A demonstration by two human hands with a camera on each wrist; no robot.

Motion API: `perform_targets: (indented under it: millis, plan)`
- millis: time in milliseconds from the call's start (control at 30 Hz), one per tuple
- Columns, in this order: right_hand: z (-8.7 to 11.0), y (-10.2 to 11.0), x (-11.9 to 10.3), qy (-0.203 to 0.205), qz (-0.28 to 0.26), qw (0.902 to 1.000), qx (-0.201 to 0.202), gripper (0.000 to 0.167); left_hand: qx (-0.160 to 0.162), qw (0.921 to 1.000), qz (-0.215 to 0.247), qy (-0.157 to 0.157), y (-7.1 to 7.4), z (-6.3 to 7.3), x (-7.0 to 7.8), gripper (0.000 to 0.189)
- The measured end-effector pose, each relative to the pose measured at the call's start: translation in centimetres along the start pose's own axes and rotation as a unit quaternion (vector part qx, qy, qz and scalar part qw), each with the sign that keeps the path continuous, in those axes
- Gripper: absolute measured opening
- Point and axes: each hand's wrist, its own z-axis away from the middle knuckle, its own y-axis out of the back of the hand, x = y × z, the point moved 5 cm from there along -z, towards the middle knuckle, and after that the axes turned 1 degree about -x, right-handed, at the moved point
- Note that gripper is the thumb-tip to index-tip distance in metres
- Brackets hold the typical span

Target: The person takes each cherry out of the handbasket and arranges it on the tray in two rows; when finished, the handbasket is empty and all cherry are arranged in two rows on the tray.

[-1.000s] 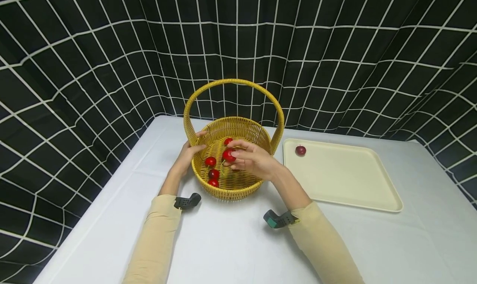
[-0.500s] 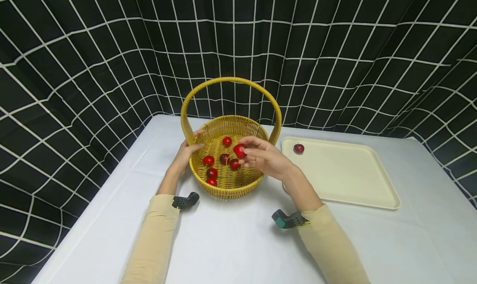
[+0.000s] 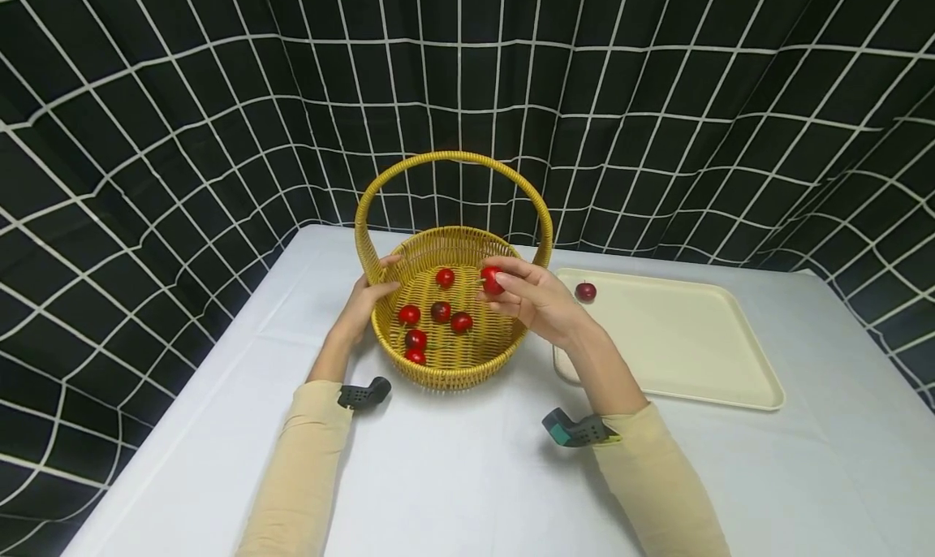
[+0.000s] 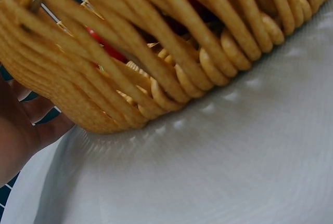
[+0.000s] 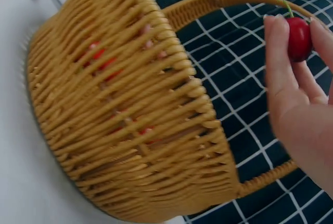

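In the head view my right hand (image 3: 536, 301) pinches a red cherry (image 3: 492, 280) between thumb and fingertips, over the right side of a yellow wicker basket (image 3: 449, 377). The cherry's green stem (image 5: 283, 0) shows in the right wrist view. At the basket's left side, my left hand (image 3: 359, 305) holds the rim by the base of the handle, thumb over the edge. Several more cherries lie on the basket's woven floor, among them a darker cherry (image 3: 441, 312) near the middle and a red cherry (image 3: 445, 278) toward the back.
A cream tray (image 3: 679, 338) lies right of the basket, partly behind my right forearm. One dark red cherry (image 3: 586, 292) sits in its back left corner. The basket's tall arched handle (image 3: 454, 157) rises above the rim. A black gridded curtain (image 3: 621, 86) stands behind the white table (image 3: 453, 476).
My right hand has moved right and slightly up with the cherry, from over the basket's middle to its right side. More cherries in the basket show now. My left hand keeps its hold.
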Motion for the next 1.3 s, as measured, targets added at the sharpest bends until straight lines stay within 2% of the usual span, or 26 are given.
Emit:
perform_targets:
  millis: [233,433,633,900,1067,1300]
  plan:
    - [0.9,0.5,-1.8,0.046,0.001,0.9988,-0.017,0.019,0.008,1.0,0.0,-0.001,0.9,-1.6,-2.4,0.052]
    - [1.7,1.5,-3.3,0.087,0.021,0.9958,-0.021,0.023,0.013,0.9998,-0.008,-0.009,0.9,-1.6,-2.4,0.052]
    - [2.8,3.3,-4.8,0.114,0.032,0.993,0.001,0.021,0.013,0.9998,-0.008,-0.012,0.9,-1.6,-2.4,0.052]
    - [4.0,6.6,-6.2,0.111,-0.02,0.9902,0.082,0.024,0.015,0.9998,-0.004,-0.009,0.8,-1.6,-2.3,0.051]
    - [4.4,9.4,-6.5,0.126,-0.071,0.9802,0.136,0.027,0.015,0.9998,-0.006,-0.009,0.8,-1.6,-2.3,0.051]
    - [4.8,12.6,-5.7,0.106,-0.076,0.9645,0.23,0.039,0.015,0.9998,-0.008,-0.005,0.8,-1.4,-2.4,0.051]
